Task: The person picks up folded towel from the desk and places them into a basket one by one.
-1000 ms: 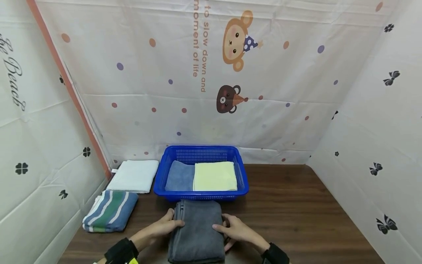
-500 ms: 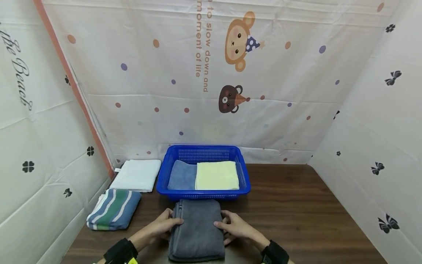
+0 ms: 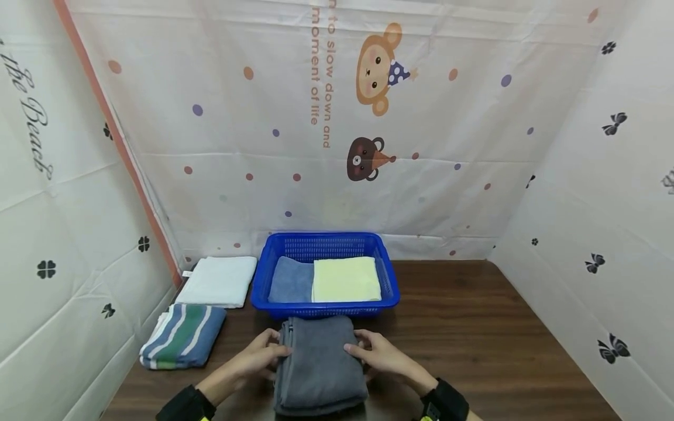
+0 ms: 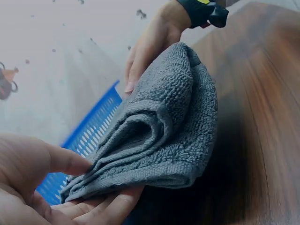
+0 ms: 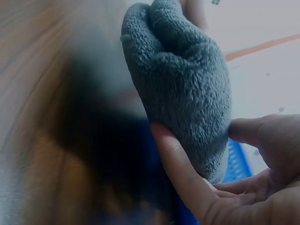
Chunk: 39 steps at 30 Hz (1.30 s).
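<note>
A folded dark grey towel (image 3: 322, 368) is held between both hands in front of the basket. My left hand (image 3: 260, 356) grips its left edge, thumb on top and fingers beneath. On the opposite edge my right hand (image 3: 381, 355) pinches it the same way. The left wrist view shows the towel's (image 4: 164, 103) rolled layers end-on, with the left hand (image 4: 51, 187) at the near corner. In the right wrist view the towel (image 5: 187, 93) bulges between the thumb and fingers of the right hand (image 5: 234, 178), above the wooden surface.
Behind the towel stands a blue basket (image 3: 325, 306) holding a blue-grey cloth (image 3: 291, 282) and a pale yellow cloth (image 3: 346, 280). To the left lie a folded white towel (image 3: 217, 282) and a striped blue, green and white towel (image 3: 184, 336) on the brown table (image 3: 474, 339). Printed sheets hang around.
The grey towel's near end has shifted slightly right and upward, and its front edge looks more tilted. Both hands keep hold of it. The head view has moved a little.
</note>
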{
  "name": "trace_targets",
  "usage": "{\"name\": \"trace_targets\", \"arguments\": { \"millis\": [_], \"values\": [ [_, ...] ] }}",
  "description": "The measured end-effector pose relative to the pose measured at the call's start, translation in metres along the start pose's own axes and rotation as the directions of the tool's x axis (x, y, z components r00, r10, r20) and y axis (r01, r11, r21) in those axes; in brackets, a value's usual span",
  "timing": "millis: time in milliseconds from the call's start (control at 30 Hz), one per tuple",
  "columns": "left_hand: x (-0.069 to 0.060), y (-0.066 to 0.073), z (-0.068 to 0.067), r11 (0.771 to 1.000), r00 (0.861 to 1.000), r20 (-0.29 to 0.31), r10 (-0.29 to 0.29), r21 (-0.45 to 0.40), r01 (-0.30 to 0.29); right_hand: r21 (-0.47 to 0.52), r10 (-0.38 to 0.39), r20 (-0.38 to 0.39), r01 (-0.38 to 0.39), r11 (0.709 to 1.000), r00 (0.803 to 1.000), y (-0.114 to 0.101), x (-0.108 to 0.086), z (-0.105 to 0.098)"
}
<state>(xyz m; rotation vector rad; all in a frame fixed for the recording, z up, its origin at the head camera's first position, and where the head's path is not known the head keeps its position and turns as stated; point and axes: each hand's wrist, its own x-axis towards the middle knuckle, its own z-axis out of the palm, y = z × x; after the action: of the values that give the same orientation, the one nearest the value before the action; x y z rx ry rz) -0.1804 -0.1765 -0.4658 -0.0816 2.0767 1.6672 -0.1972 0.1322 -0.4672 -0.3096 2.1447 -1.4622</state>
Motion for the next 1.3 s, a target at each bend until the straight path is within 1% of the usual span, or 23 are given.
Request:
{"name": "trace_targets", "arguments": {
  "millis": [67,200,233,300,367,467,533,600,667,733,767,833,900,967,1033,1100,1167,1233,1300],
  "values": [
    [-0.005,0.004,-0.002,1.0,1.0,0.018,0.009,-0.021,-0.009,-0.007,-0.024,0.02,0.024,1.0,1.0,-0.007,-0.005,-0.003],
    [-0.015,0.013,-0.008,0.996,0.997,0.067,0.044,-0.079,-0.038,-0.02,-0.094,0.069,0.096,0.995,0.993,-0.024,-0.014,-0.011],
    [-0.018,0.017,-0.01,0.995,0.996,0.076,0.055,-0.083,-0.049,-0.032,-0.117,0.074,0.119,0.992,0.99,-0.029,-0.016,-0.013],
    [-0.021,0.025,-0.012,0.994,0.994,0.083,0.066,-0.089,-0.059,-0.024,-0.137,0.085,0.139,0.99,0.987,-0.039,-0.02,-0.017],
    [-0.024,0.034,-0.016,0.995,0.994,0.077,0.075,-0.069,-0.07,-0.008,-0.149,0.095,0.15,0.989,0.984,-0.049,-0.021,-0.02],
    [-0.027,0.048,-0.022,0.994,0.992,0.065,0.107,-0.038,-0.105,0.029,-0.16,0.118,0.158,0.987,0.98,-0.063,-0.02,-0.022],
    [-0.029,0.057,-0.028,0.992,0.99,0.053,0.129,-0.013,-0.129,0.021,-0.181,0.126,0.18,0.984,0.975,-0.071,-0.018,-0.024],
    [-0.03,0.067,-0.032,0.99,0.99,0.026,0.141,0.003,-0.141,0.005,-0.198,0.117,0.199,0.98,0.973,-0.08,-0.014,-0.027],
    [-0.027,0.079,-0.035,0.989,0.99,-0.024,0.137,0.052,-0.135,-0.027,-0.209,0.087,0.213,0.977,0.974,-0.089,-0.006,-0.032],
    [-0.017,0.091,-0.038,0.987,0.988,-0.072,0.137,0.099,-0.13,-0.055,-0.21,0.043,0.212,0.976,0.977,-0.098,0.005,-0.038],
    [-0.011,0.097,-0.04,0.984,0.986,-0.088,0.144,0.12,-0.133,-0.07,-0.208,0.019,0.209,0.975,0.978,-0.101,0.013,-0.042],
    [0.007,0.109,-0.044,0.975,0.981,-0.113,0.157,0.176,-0.136,-0.105,-0.195,-0.024,0.192,0.976,0.98,-0.107,0.03,-0.049],
    [0.028,0.117,-0.049,0.969,0.979,-0.12,0.164,0.206,-0.137,-0.118,-0.162,-0.049,0.156,0.981,0.986,-0.112,0.05,-0.055],
    [0.05,0.125,-0.056,0.958,0.977,-0.136,0.164,0.258,-0.125,-0.078,-0.096,-0.063,0.091,0.993,0.993,-0.117,0.071,-0.058],
    [0.069,0.132,-0.062,0.949,0.974,-0.16,0.163,0.296,-0.11,0.006,-0.01,-0.059,0.01,1.0,0.998,-0.122,0.093,-0.058],
    [0.087,0.136,-0.067,0.927,0.966,-0.185,0.18,0.361,-0.103,0.078,0.072,-0.058,-0.068,0.995,0.996,-0.127,0.114,-0.056],
    [0.101,0.14,-0.071,0.904,0.959,-0.212,0.187,0.419,-0.084,0.128,0.127,-0.065,-0.118,0.985,0.99,-0.13,0.134,-0.051],
    [0.113,0.141,-0.073,0.881,0.951,-0.237,0.199,0.468,-0.068,0.134,0.158,-0.073,-0.147,0.98,0.985,-0.129,0.15,-0.047],
    [0.123,0.138,-0.075,0.86,0.945,-0.26,0.199,0.509,-0.041,0.124,0.177,-0.085,-0.165,0.978,0.981,-0.125,0.162,-0.043]
  ]
}}
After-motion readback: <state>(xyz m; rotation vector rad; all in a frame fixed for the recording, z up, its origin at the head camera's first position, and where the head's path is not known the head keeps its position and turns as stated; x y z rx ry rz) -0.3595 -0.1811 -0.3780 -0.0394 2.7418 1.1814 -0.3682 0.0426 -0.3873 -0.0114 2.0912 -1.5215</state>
